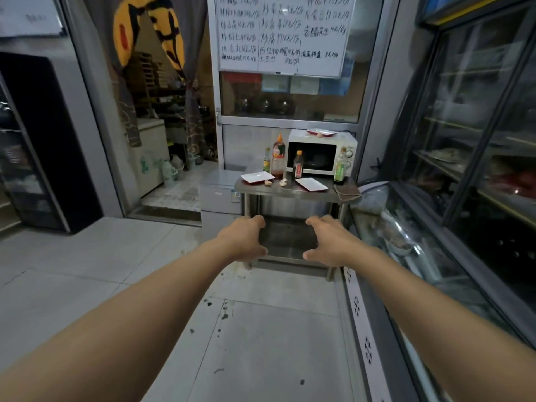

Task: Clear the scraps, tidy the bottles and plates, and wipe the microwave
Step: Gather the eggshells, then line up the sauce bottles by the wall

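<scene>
Reaching both arms toward a steel table well ahead, nothing tidied yet.
Left hand and right hand hang loosely curled, empty; scraps, plates, bottles sit around the microwave, unwiped.

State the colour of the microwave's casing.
White, with a dark door window; the microwave shows best in the head view.

Grey tiled floor lay stained; a patterned curtain hung in the doorway; a whiteboard covered glass; glass-fronted coolers stood right.
</scene>
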